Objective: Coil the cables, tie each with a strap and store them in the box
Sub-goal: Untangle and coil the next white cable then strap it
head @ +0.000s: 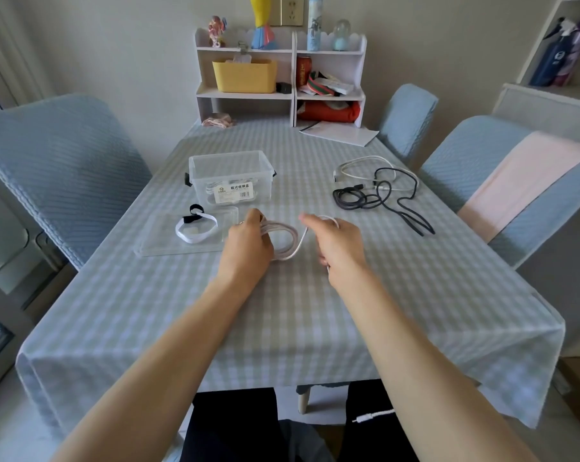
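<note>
Your left hand [248, 243] grips the white cable [287, 236] coil above the worktop [282, 315]; right hand [338, 243] fingers curl round its free run; risk: loosened grip lets loops spring apart before strapping.

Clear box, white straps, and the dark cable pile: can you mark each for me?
clear box [230, 166]: head view, on its far rim.
white straps [195, 234]: head view, on the near edge of the loop.
dark cable pile [351, 198]: head view, on the bundled loops at its left.
</note>
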The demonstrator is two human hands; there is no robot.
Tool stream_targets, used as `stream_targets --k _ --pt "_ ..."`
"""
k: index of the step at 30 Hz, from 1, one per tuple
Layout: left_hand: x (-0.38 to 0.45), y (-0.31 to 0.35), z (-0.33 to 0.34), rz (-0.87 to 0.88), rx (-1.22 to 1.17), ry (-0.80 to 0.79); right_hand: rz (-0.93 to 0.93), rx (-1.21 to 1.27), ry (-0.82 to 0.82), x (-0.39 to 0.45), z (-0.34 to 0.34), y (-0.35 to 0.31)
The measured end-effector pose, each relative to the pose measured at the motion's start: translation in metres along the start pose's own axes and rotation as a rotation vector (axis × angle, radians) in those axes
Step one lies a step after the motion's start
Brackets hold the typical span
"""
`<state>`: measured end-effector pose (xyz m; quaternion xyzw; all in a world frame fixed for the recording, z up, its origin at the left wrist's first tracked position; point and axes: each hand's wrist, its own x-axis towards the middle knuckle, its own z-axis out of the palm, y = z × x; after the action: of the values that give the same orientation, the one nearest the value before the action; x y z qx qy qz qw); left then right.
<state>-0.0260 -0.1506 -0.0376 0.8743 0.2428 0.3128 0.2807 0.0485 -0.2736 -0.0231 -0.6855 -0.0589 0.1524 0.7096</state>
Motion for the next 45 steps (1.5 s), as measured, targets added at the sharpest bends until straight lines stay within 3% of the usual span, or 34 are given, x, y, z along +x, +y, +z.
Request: stream_targets --k 5,9,16,22,30,35,37,41,45 --pt "0.002 -0.008 -0.006 -0.051 -0.064 -0.045 -0.415 -0.395 -0.038 0.011 0.002 0.01" --pt "0.003 -0.009 -0.009 -0.026 -0.062 -0.089 -0.487 -0.5 -0.152 0.018 -0.003 0.009" --pt "0.005 -0.006 -0.011 0.017 -0.006 -0.176 -0.425 -0.419 -0.404 0.017 -0.008 0.006" --pt "0.012 -0.008 -0.004 0.006 0.063 -0.233 -0.418 -0.274 -0.504 0.026 -0.013 -0.001" --pt "0.043 -0.012 0.007 -0.083 0.233 -0.282 -0.14 -0.019 -0.959 0.072 -0.03 -0.01" --pt "0.063 -0.015 0.015 -0.096 0.239 -0.293 -0.091 0.135 -1.052 0.101 -0.039 -0.009" --pt "0.068 -0.015 0.019 -0.099 0.225 -0.268 -0.066 0.191 -1.036 0.108 -0.04 -0.006" --pt "0.07 -0.009 0.028 -0.101 0.276 -0.233 -0.001 0.111 -0.815 0.109 -0.031 0.006" --pt "0.074 -0.006 0.036 -0.097 0.325 -0.225 -0.148 -0.067 -0.75 0.106 -0.03 0.004"
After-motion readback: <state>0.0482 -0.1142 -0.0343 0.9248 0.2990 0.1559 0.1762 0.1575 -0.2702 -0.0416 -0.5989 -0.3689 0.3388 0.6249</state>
